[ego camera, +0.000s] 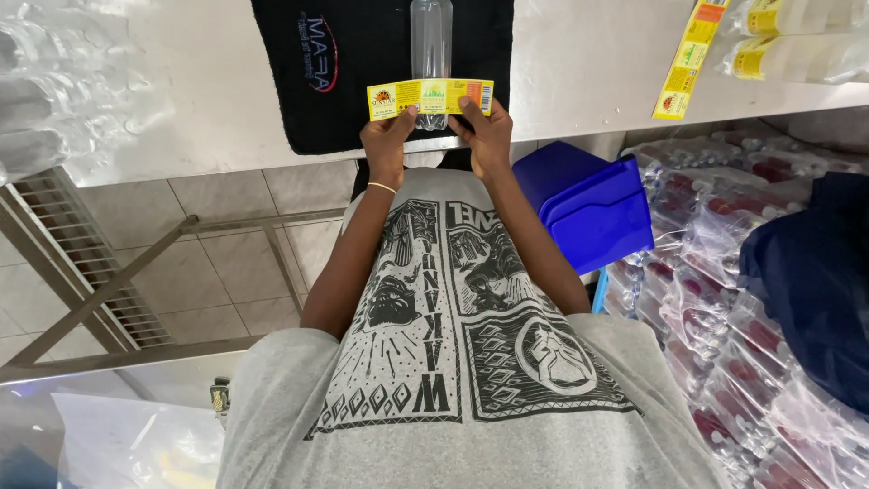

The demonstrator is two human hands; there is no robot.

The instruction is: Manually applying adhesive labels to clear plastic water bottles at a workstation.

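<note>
A clear plastic bottle (431, 36) lies on a black cloth mat (362, 72) on the white table (181, 81). Across the bottle's near end stretches a yellow printed label (430, 97). My left hand (389, 140) pinches the label's left part. The label's right part is held by my right hand (484, 131). Both hands sit at the table's near edge, just below the bottle. A thin gold bangle circles my left wrist.
A strip of yellow labels (690, 56) and labelled bottles (797, 36) lie at the table's right. Packs of clear empty bottles (63, 81) sit on the left. A blue bin (588, 204) and wrapped packs of red-capped bottles (724, 299) stand on the right.
</note>
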